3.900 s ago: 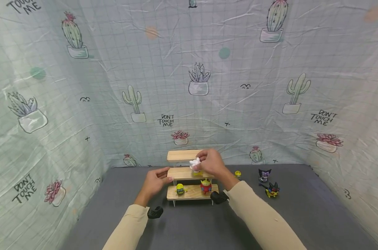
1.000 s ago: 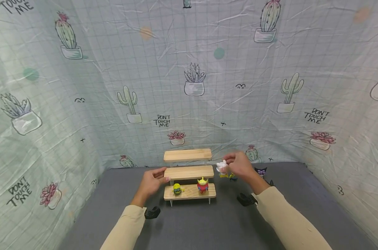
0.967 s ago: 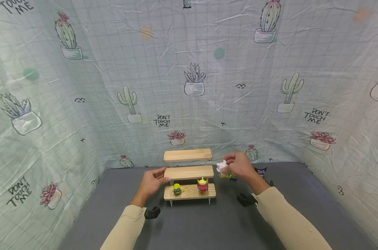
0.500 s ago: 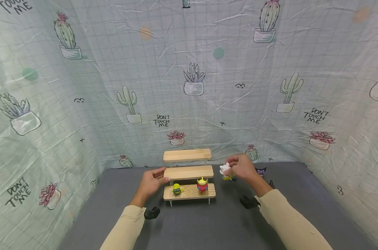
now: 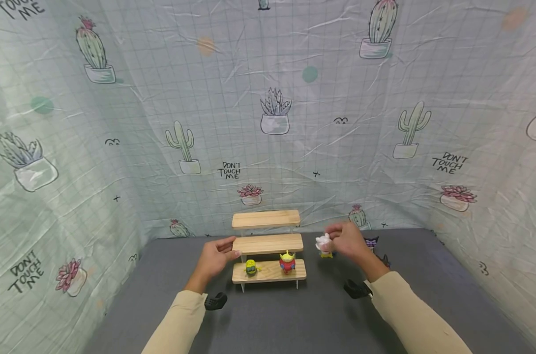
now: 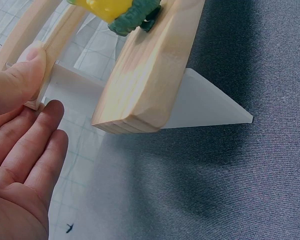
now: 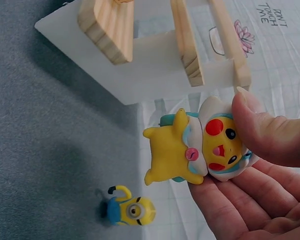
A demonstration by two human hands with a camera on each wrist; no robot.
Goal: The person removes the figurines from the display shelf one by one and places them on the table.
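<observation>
My right hand (image 5: 349, 242) pinches a small Pikachu figurine (image 7: 170, 150) in a white hood between thumb and fingers. It holds the figurine to the right of a three-tier wooden display stand (image 5: 268, 244), apart from its boards. At the stand's left end, my left hand (image 5: 214, 259) grips the middle board, thumb on top and fingers beneath, as the left wrist view shows. On the lowest board stand a yellow and green figurine (image 5: 251, 267) at the left and a red figurine with a yellow-green head (image 5: 287, 263) at the right.
A one-eyed Minion figurine (image 7: 132, 210) stands on the grey cloth beyond the Pikachu. Farther right, partly behind the right hand and wrist, are a black and purple figurine (image 5: 372, 242) and a black-eared one (image 5: 385, 260). A cactus-print curtain (image 5: 294, 162) hangs behind the stand.
From over the middle board, my right hand has carried the Pikachu figurine off to the right. In the last second it sinks slightly and drifts farther right. My left hand keeps its grip.
</observation>
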